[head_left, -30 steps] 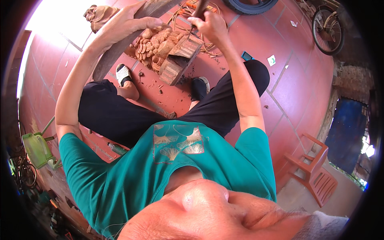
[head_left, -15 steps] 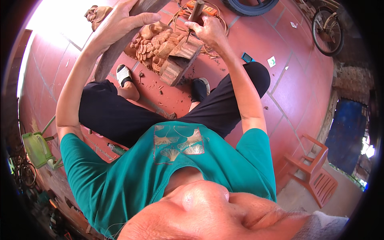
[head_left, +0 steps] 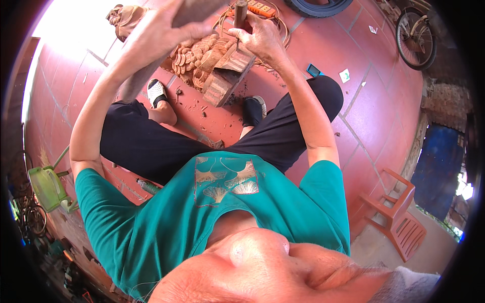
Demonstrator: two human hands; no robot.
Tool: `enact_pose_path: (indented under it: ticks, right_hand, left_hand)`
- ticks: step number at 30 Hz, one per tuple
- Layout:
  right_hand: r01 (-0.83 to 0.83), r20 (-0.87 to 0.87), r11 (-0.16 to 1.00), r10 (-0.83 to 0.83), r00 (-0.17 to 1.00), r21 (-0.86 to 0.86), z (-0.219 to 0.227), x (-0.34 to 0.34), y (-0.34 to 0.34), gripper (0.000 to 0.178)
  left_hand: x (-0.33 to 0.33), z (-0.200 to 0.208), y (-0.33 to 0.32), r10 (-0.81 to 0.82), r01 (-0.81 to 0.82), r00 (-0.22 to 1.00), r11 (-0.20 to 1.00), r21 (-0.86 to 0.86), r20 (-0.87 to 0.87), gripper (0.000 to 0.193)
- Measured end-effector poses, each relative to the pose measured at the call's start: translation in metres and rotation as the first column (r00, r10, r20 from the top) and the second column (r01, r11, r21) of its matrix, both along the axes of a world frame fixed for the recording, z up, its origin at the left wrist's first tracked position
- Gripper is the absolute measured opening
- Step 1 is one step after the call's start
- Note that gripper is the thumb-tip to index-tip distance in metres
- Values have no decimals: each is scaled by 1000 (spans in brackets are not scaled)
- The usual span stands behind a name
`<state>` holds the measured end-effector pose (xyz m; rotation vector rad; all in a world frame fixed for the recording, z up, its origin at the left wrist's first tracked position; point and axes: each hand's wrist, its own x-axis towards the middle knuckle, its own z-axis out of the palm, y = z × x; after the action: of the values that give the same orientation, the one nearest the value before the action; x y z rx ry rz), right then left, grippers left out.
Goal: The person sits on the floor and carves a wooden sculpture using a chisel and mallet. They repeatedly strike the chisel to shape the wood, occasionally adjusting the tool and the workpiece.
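Observation:
A long dark wooden club (head_left: 135, 83) slants under my left hand (head_left: 156, 35), which is closed round it with the thumb sticking out. Motion blurs this hand and the club's upper end. My right hand (head_left: 260, 39) grips the wooden handle of a chisel (head_left: 240, 15), held upright over the block end of a carved wood piece (head_left: 194, 60). The carving has rows of scale-like shapes and lies on the floor between my feet. My right fingers and the carving hide the chisel's tip.
Wood chips lie on the red tiled floor (head_left: 374, 111) round my feet. An orange power strip (head_left: 260, 8) with coiled cord sits beyond the carving. A blue device (head_left: 313, 70) rests by my right knee, a red plastic chair (head_left: 396, 214) at right, a green one (head_left: 48, 188) at left.
My left hand and the club have moved up and toward the chisel handle, with blur. My right hand keeps the chisel at nearly the same spot, its handle a little more upright.

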<state>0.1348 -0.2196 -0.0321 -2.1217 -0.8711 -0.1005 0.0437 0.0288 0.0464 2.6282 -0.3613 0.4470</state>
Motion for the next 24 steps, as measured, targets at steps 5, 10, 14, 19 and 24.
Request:
enact_pose_path:
  ticks: [5, 10, 14, 19, 24]
  right_hand:
    - [-6, 91, 999, 3, 996, 33, -8, 3, -1, 32]
    - [124, -2, 992, -124, 992, -36, -8, 9, -9, 35]
    - [171, -96, 985, -172, 980, -20, -14, 12, -12, 36]
    - [128, -143, 990, -119, 983, 53, -14, 8, -12, 35]
    - [81, -68, 995, -76, 995, 66, -14, 5, -11, 33]
  left_hand:
    - [-3, 1, -2, -12, -6, 946, 999, -54, -323, 89]
    - [0, 6, 4, -75, 22, 951, 984, -176, -300, 83]
    - [0, 10, 9, -69, -13, 952, 965, -263, -298, 80]
    - [4, 1, 9, -146, 104, 983, 939, -327, -107, 77]
    - [-5, 14, 5, -121, 33, 964, 938, -345, -238, 71]
